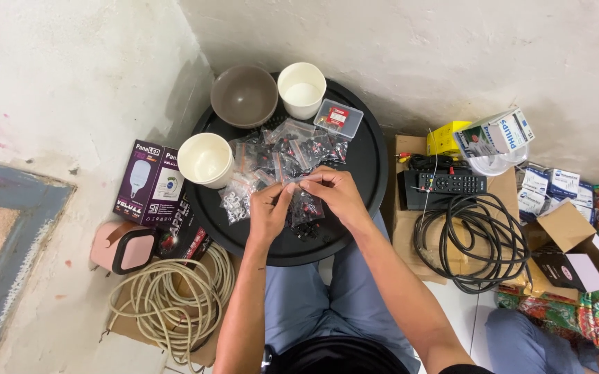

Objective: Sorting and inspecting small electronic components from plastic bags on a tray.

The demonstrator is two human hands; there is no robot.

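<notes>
A: What have your hands got?
B: Your left hand [269, 208] and right hand [335, 190] pinch one small clear bag [298, 181] above the round black tray [372, 163], fingers closed narrow on its top edge.
A: How will it handle?
B: Probably light, limp and slippery; hold the edge.

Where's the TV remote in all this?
In the head view, the black remote lies right of the round tray, on a black box, just above the coiled black cable.

I see bags [292, 156] piled mid-tray [372, 159], bowl [244, 95] and cup [302, 88] behind them, another cup [206, 159] left, remote [450, 183] right.
</notes>
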